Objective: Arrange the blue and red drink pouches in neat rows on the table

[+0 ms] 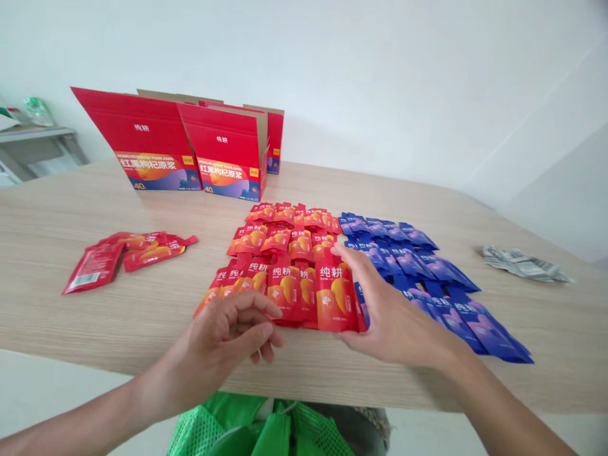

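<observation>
Rows of red sachets [289, 294] printed with orange fruit lie on the table, overlapping one another. At the front right of these rows, my right hand [384, 310] spans a red sachet [335, 294], its thumb by the bottom edge and a finger near the top. Beside it, rows of blue sachets [403, 259] are partly hidden behind that hand. My left hand [232, 332] hovers at the front of the red rows, fingers loosely curled and slightly apart, with nothing visible in them.
Open red cartons [228, 152] stand at the back left of the table [408, 386]. A loose pile of red sachets [102, 259] lies at the left. Far right is a crumpled striped grey piece [522, 263]. A side table [38, 136] stands beyond, at the left.
</observation>
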{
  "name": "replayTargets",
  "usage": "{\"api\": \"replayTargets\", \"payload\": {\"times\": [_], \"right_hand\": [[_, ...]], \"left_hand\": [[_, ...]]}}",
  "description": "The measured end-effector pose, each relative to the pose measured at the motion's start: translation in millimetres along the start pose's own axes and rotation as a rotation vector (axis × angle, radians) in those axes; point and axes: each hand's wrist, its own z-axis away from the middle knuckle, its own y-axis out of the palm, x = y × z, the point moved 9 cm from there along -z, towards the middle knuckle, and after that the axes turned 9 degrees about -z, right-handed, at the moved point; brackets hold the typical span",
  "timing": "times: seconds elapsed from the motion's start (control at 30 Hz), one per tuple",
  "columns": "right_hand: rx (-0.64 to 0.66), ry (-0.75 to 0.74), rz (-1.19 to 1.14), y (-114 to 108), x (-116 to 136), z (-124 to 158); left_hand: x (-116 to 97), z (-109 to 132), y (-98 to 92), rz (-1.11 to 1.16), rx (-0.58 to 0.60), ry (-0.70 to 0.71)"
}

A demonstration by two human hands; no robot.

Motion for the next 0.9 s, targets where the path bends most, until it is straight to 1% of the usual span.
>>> {"api": "replayTargets", "payload": {"times": [0.1, 0.2, 0.27, 0.33, 0.47, 0.53, 0.6, 0.67, 0.73, 0.8, 0.87, 0.9], "right_hand": [[0.078, 0.009, -0.008, 7, -22, -14], [0.113, -0.015, -0.009, 15, -30, -20], [0.116, -0.021, 0.001, 18, -34, -20], [0.123, -0.015, 0.002, 21, -38, -19], [0.160, -0.029, -0.011, 25, -40, -18], [0.179, -0.038, -0.013, 27, -40, -18], [0.186, -0.031, -0.018, 29, -41, -17], [0.179, -0.013, -0.023, 30, -45, -16], [0.176, 0.008, -0.020, 31, -49, -14], [0.187, 0.044, -0.015, 34, -54, -13], [0.209, 0.097, -0.014, 37, -61, -12], [0.223, 0.124, -0.015, 39, -64, -12]], "left_hand": [[-11, -1, -28.1, -0.105, -0.086, 0.047], [-21, -1, -65.3, -0.206, -0.204, 0.066], [-29, -1, -97.1, -0.283, -0.315, 0.073], [-37, 0, -134.5, -0.328, -0.459, 0.078], [-48, 6, -211.8, -0.267, -0.775, 0.020], [-51, 10, -243.1, -0.259, -0.896, -0.007], [-53, 15, -268.3, -0.292, -0.982, -0.020], [-47, 17, -286.7, -0.344, -1.006, -0.055], [-36, 15, -298.2, -0.441, -0.969, -0.108], [-25, 7, -302.2, -0.679, -0.883, -0.174], [-15, -4, -300.5, -0.947, -0.791, -0.224], [-11, -10, -298.2, -1.045, -0.748, -0.235]]}}
